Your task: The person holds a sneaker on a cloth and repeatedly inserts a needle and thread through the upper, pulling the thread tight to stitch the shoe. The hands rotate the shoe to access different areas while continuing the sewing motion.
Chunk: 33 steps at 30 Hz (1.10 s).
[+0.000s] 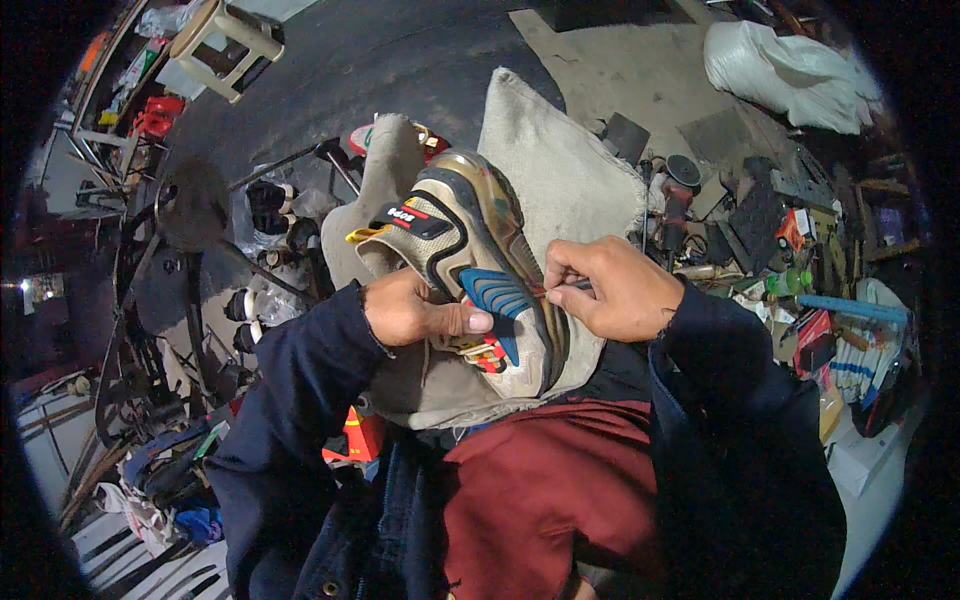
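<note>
A beige sneaker (412, 238) with blue, red and black side panels lies tilted over my lap, its sole edge turned to the right. My left hand (415, 310) grips it by the upper, the thumb pressed on the side and the other fingers hidden behind. My right hand (622, 290) is closed in a pinch at the edge of the sole, around a slim dark tool (578, 285) whose thin tip meets the seam between sole and upper. The tool's kind is mostly hidden by the fingers. Beneath the shoe a thick off-white cloth (545, 150) covers my lap.
At the left stands a dark metal frame (195, 205) with a round plate, beside several shoes and plastic bags. Tools, scraps and a green bottle (790, 282) crowd the right. A plastic stool (228, 45) and a white sack (790, 78) are farther off.
</note>
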Tool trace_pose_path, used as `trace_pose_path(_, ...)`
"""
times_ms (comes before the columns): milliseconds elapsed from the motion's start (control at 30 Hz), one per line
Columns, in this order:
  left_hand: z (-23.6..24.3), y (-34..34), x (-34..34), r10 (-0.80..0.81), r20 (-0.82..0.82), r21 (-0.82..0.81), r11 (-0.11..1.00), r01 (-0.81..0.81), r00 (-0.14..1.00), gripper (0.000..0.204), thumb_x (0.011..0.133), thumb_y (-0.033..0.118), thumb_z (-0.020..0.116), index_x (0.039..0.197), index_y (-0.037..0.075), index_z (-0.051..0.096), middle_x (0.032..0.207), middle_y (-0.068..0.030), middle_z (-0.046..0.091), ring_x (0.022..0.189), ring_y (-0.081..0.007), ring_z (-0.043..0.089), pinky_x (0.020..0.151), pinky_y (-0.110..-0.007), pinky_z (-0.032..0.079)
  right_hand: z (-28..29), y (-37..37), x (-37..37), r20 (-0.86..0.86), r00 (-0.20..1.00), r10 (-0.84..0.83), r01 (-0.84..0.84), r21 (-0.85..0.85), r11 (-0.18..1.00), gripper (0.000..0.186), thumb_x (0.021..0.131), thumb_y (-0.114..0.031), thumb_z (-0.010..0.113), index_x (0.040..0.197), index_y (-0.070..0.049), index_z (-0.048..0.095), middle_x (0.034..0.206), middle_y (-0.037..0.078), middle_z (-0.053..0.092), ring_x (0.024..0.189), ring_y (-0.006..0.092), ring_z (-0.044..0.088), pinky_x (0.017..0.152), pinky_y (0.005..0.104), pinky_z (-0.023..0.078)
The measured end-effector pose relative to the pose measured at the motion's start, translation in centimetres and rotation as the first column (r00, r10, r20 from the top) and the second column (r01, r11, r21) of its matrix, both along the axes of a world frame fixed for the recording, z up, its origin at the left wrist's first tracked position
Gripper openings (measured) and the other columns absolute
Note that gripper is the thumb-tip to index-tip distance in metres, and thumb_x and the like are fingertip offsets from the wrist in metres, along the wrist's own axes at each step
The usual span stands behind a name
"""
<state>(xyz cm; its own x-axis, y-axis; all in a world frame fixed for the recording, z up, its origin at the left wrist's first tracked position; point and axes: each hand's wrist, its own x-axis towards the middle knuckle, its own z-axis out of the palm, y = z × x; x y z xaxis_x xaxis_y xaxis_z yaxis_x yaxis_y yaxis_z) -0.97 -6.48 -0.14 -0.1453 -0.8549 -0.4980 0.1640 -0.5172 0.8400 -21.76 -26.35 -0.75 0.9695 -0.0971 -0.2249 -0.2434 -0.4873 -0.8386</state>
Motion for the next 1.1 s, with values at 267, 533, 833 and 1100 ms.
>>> trace_pose_path(267,0.4,-0.1,-0.4,0.039,0.159,-0.025,0.999,-0.035,0.987,0.040,0.096,0.021,0.075,0.131,0.003,0.064,0.122,-0.0063,0.071,0.110,-0.0174,0.066,0.099,-0.035,0.052,-0.8,-0.2,-0.3,0.029,0.999,0.018,-0.018,-0.001,1.000,0.041,0.078,-0.033,0.086,0.093,-0.004,0.062,0.079,0.019,0.069,0.077,0.0415,0.069,0.067,0.0478,0.051)
trace_pose_path(533,0.7,-0.1,-0.6,0.037,0.150,0.034,0.999,-0.043,0.988,0.040,0.098,0.030,0.072,0.128,0.003,0.067,0.121,-0.0056,0.072,0.110,-0.0175,0.065,0.100,-0.035,0.050,-1.1,-0.3,0.4,0.030,0.998,0.052,-0.041,-0.289,0.956,0.053,0.075,-0.049,0.084,0.093,-0.004,0.063,0.074,0.019,0.069,0.075,0.0436,0.070,0.067,0.0511,0.054)
trace_pose_path(833,0.2,0.1,-0.6,0.069,0.092,0.080,0.994,-0.077,0.993,0.039,0.101,0.022,0.068,0.133,0.002,0.062,0.124,-0.0064,0.070,0.114,-0.0187,0.064,0.103,-0.035,0.049,-2.3,-1.6,-0.3,0.156,0.985,0.069,0.020,-0.509,0.861,0.068,0.068,-0.070,0.080,0.077,-0.004,0.067,0.069,0.021,0.068,0.067,0.0425,0.070,0.062,0.0508,0.055)
trace_pose_path(1100,-0.8,1.0,-1.6,0.291,-0.019,-0.054,0.955,-0.291,0.957,0.039,0.097,0.012,0.071,0.133,0.002,0.060,0.123,-0.0055,0.071,0.112,-0.0174,0.066,0.101,-0.035,0.050,-2.8,-2.3,-6.2,-0.039,0.961,-0.274,0.249,-0.308,0.918,0.055,0.073,-0.052,0.089,0.081,-0.006,0.061,0.063,0.008,0.060,0.052,0.0240,0.062,0.055,0.0375,0.048)
